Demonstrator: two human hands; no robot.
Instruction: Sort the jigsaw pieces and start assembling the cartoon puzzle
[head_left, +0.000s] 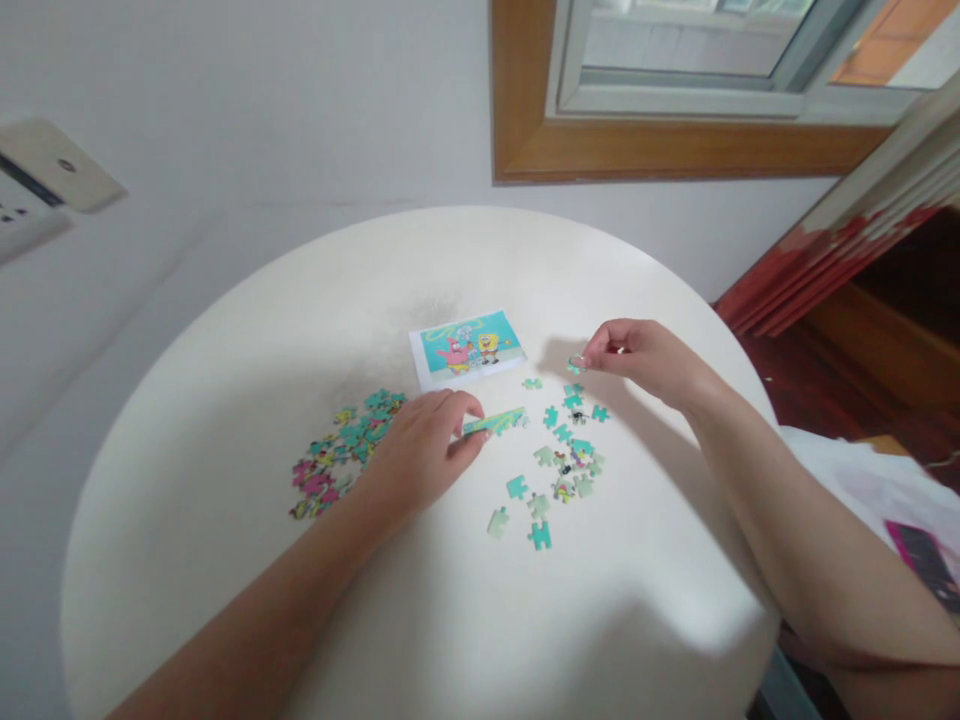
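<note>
My left hand grips the left end of a narrow joined strip of jigsaw pieces between thumb and index finger. That strip is teal with pale yellow-green marks and lies just in front of the picture card, which shows cartoon figures on teal. Farther right, my right hand is closed in a pinch on a small jigsaw piece, just above the tabletop. Loose teal, pale green and patterned pieces are scattered between and below the hands. A denser heap of pieces is partly hidden behind my left hand.
Everything rests on a round white table against a wall. A wood-framed window is behind it, and a red and white curtain hangs at the right. White plastic lies beyond the table's right edge.
</note>
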